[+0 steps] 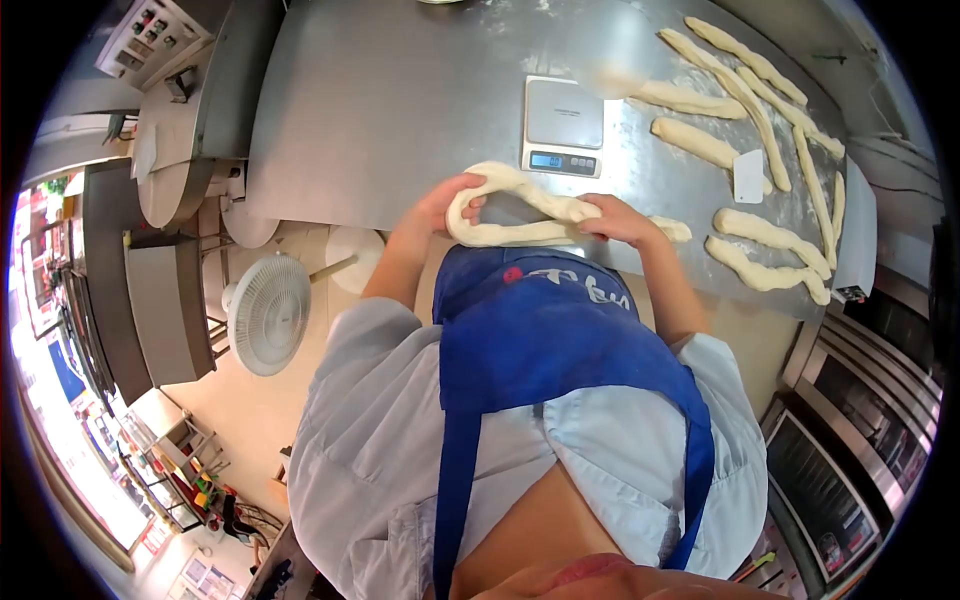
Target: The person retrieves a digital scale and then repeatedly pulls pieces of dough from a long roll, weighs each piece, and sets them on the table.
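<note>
Both hands, left hand (450, 203) and right hand (615, 218), grip the looped dough rope (520, 205).

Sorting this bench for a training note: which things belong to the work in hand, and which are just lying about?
In hand:
- dough rope, folded into a loop
- left hand at its bend
- right hand pressing its other end

Lying about:
- scale
- scraper
- shaped dough strips
- fan
- steel table

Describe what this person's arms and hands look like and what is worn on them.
Both arms are bare from the elbow down, with short, loose, pale blue-grey sleeves ending above the elbows. The left hand and right hand wear no gloves; no watch or rings are visible. A deep blue apron with white lettering and a red mark covers the front.
</note>
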`<action>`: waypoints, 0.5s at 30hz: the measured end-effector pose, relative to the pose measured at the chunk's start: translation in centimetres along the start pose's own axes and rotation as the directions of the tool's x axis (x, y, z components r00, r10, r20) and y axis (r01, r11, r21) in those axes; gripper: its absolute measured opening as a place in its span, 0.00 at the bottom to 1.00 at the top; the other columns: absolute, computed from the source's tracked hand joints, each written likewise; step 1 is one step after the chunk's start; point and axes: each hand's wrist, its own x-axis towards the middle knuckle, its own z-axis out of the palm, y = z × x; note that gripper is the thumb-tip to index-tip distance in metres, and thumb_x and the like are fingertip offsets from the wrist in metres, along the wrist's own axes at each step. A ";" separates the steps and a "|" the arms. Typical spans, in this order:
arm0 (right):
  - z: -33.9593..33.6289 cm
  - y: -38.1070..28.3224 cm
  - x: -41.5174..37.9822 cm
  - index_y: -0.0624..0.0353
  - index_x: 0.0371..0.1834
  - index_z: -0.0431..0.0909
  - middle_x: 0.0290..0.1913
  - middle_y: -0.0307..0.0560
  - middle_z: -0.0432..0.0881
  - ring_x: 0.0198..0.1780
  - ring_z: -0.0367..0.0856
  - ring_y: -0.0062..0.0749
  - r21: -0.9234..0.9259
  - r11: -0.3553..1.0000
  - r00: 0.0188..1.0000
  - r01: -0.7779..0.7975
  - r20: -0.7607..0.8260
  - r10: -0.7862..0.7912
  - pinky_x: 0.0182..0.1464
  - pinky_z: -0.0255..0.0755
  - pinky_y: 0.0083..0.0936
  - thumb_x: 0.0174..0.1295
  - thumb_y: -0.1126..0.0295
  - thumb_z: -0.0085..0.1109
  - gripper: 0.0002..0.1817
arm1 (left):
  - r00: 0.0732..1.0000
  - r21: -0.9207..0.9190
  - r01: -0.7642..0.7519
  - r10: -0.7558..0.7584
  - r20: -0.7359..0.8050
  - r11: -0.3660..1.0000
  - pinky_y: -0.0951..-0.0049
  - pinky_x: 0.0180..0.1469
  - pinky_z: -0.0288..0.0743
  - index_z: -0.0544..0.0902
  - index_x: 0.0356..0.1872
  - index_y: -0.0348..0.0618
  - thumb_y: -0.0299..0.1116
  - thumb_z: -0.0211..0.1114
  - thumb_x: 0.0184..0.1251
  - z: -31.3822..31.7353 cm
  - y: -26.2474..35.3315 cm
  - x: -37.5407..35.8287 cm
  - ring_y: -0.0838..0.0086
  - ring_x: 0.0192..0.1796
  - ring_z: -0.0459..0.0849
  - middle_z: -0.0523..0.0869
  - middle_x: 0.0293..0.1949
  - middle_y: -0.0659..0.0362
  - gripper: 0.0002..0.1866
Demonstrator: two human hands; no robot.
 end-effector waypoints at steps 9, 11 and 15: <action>-1.2 3.7 4.4 0.60 0.61 0.74 0.38 0.41 0.81 0.33 0.78 0.20 0.347 0.909 0.959 -0.230 0.239 0.151 0.34 0.75 0.17 0.59 0.72 0.64 0.25 | 0.546 0.881 0.244 0.808 0.222 -0.407 0.53 0.60 0.73 0.81 0.54 0.46 0.38 0.75 0.48 5.0 -4.7 1.2 0.53 0.62 0.76 0.80 0.58 0.50 0.28; -1.4 1.6 3.3 0.58 0.61 0.74 0.44 0.40 0.82 0.42 0.81 0.19 0.402 0.889 0.947 -0.220 0.305 0.096 0.38 0.76 0.17 0.62 0.70 0.64 0.23 | 0.451 0.803 -0.164 0.681 0.577 -0.573 0.54 0.55 0.76 0.82 0.51 0.46 0.41 0.75 0.48 8.0 -3.8 3.6 0.53 0.56 0.81 0.84 0.51 0.50 0.27; -1.4 -1.5 2.1 0.60 0.62 0.73 0.50 0.42 0.81 0.49 0.83 0.25 0.177 0.982 0.987 -0.070 0.155 0.042 0.46 0.81 0.25 0.64 0.61 0.64 0.26 | 0.827 0.991 -0.020 0.555 0.092 -0.135 0.54 0.52 0.78 0.83 0.49 0.44 0.41 0.75 0.49 9.1 -2.5 7.6 0.53 0.48 0.85 0.87 0.42 0.52 0.24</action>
